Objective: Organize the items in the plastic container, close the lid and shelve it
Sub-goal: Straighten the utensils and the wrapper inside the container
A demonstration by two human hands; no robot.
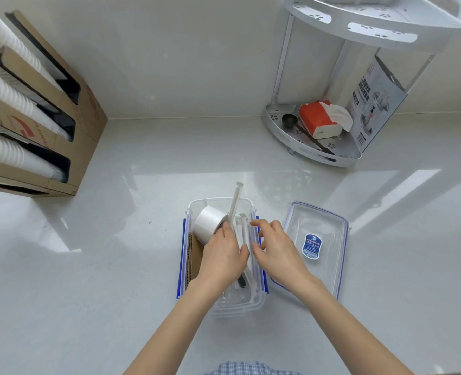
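Note:
A clear plastic container (247,307) with blue side clips stands open on the counter in front of me. Inside lie a white tape roll (209,221), a piece of brown cardboard (194,255) and several long white wrapped sticks (236,204), one poking out over the far rim. My left hand (222,257) is inside the box, closed around the sticks beside the roll. My right hand (275,249) hovers over the right rim, fingers spread, touching the sticks. The clear lid (329,239) with a blue sticker lies to the right of the box.
A metal corner shelf (313,155) at the back right holds a red tissue pack (317,119), a black scoop and a printed box. Cardboard dispensers with white paper cups (13,109) stand at the left wall.

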